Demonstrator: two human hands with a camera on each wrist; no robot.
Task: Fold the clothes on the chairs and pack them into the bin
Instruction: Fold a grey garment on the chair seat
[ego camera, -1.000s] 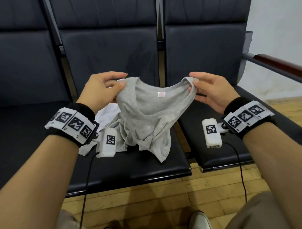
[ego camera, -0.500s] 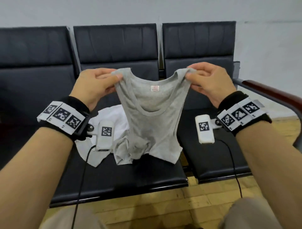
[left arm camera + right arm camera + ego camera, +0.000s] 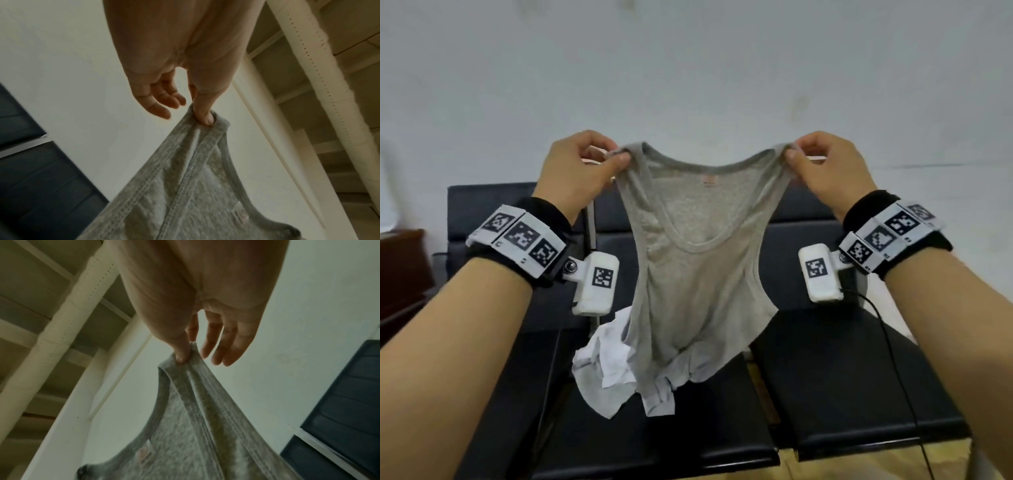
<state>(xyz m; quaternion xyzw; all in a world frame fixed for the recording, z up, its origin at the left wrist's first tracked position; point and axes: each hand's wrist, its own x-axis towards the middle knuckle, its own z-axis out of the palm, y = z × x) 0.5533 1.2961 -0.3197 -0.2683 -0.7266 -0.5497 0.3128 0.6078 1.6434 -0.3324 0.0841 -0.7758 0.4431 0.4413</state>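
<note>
Since half a second earlier, both hands had lifted the grey tank top [image 3: 698, 260] higher, so its straps stood in front of the pale wall [image 3: 688, 68] instead of the chair backs. It hung by its two shoulder straps, spread between the hands, with its hem bunched and apparently touching the crumpled white garment [image 3: 606, 359] on the middle black chair [image 3: 705, 428].

The left hand [image 3: 575, 171] pinched one strap between thumb and forefinger, the other fingers loose; the right hand [image 3: 828, 168] pinched the other strap the same way.

Judged from this, the step was opening the top out before folding. The next move probably called for laying it flat on a seat, clear of the white garment, with the tangled hem smoothed.

No bin was in view in any picture. The hem's lowest folds were hard to tell apart from the white cloth. The wrist views showed only straps, fingers, wall and ceiling.
</note>
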